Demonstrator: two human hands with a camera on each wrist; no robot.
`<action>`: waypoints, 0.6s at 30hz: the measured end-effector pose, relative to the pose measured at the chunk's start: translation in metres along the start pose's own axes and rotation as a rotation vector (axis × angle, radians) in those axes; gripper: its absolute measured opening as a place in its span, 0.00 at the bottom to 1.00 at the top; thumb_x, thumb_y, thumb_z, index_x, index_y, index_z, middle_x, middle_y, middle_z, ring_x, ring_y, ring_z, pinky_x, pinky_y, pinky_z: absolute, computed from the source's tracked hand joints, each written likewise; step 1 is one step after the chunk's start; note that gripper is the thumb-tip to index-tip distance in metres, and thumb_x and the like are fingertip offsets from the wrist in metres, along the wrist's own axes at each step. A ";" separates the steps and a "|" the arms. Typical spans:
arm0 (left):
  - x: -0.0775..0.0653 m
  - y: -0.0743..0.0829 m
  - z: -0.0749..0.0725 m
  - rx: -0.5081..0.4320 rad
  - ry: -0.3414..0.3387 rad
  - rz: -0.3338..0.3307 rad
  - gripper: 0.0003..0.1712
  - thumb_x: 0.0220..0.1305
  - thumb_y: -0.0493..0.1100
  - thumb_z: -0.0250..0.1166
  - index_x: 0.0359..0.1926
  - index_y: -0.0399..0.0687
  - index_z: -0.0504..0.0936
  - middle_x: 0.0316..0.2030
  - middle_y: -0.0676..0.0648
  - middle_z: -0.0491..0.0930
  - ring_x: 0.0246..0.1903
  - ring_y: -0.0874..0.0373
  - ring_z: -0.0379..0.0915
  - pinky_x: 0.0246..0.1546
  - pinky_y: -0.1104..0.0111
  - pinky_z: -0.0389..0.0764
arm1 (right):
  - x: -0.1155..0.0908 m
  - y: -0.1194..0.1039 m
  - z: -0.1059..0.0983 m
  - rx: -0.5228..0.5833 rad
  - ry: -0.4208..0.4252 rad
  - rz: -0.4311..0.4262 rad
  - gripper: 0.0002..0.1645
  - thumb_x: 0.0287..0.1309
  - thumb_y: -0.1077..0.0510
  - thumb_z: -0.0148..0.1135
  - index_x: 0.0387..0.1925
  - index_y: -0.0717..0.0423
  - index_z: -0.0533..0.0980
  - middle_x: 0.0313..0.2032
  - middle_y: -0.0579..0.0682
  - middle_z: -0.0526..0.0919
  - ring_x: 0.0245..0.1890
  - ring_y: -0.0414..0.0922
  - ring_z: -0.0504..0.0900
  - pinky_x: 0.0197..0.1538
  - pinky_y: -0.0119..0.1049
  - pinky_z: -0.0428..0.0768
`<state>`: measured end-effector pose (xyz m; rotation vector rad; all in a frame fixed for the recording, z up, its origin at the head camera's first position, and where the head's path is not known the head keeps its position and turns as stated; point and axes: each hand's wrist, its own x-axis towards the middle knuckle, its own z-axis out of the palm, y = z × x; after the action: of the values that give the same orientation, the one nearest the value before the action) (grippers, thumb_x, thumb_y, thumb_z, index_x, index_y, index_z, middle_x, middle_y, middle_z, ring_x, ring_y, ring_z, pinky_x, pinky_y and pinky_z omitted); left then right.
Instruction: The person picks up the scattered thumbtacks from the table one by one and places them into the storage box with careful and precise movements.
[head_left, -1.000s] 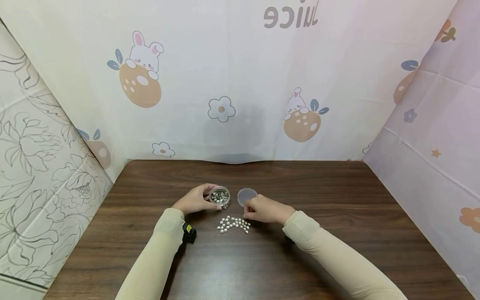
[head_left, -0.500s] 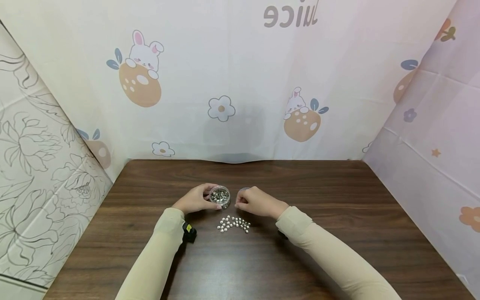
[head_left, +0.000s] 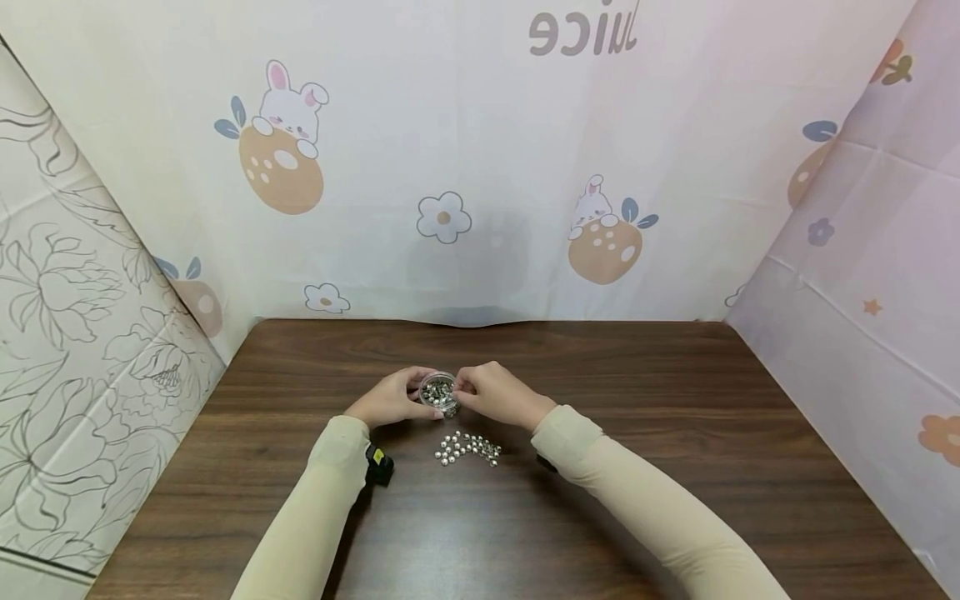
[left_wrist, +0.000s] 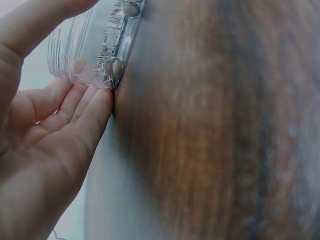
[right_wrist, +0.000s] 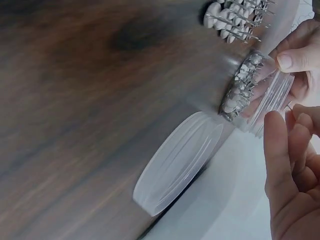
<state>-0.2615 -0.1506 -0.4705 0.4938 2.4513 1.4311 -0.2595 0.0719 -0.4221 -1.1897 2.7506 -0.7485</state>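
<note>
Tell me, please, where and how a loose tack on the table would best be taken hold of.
Probably pinch a tack by its shaft, below the sharp point, coming from the person's near side: those seen close up rest heads down on the table with shafts pointing up, and the jar stands beyond them.

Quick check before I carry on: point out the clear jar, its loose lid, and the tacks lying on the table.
Clear jar (right_wrist: 275,95): right wrist view, on the threaded wall.
Lid (right_wrist: 177,162): right wrist view, middle of the lid.
Loose tacks (head_left: 463,450): head view, a tack near the group's middle.
</note>
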 end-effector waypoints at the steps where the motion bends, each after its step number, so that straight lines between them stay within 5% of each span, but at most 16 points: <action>1: -0.002 0.004 0.000 -0.003 0.000 0.001 0.42 0.44 0.47 0.76 0.60 0.45 0.69 0.54 0.45 0.74 0.53 0.57 0.69 0.59 0.58 0.72 | 0.002 -0.001 0.000 0.001 -0.002 0.001 0.04 0.61 0.57 0.58 0.31 0.52 0.78 0.23 0.40 0.80 0.20 0.32 0.73 0.26 0.29 0.77; 6: -0.009 0.017 -0.001 -0.002 0.001 0.012 0.41 0.46 0.43 0.75 0.61 0.38 0.67 0.56 0.39 0.72 0.55 0.50 0.67 0.59 0.53 0.71 | 0.009 -0.005 0.003 -0.013 -0.001 0.004 0.05 0.61 0.56 0.59 0.31 0.52 0.78 0.21 0.40 0.78 0.17 0.34 0.70 0.22 0.28 0.74; 18: 0.002 -0.008 -0.002 0.022 -0.015 0.022 0.41 0.43 0.53 0.76 0.60 0.55 0.69 0.57 0.52 0.71 0.54 0.59 0.66 0.58 0.59 0.73 | 0.026 -0.005 0.010 -0.044 0.014 0.043 0.06 0.61 0.54 0.59 0.30 0.51 0.78 0.21 0.41 0.78 0.16 0.34 0.70 0.21 0.28 0.73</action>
<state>-0.2658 -0.1548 -0.4762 0.5362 2.4600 1.4055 -0.2720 0.0474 -0.4249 -1.1337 2.8085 -0.6977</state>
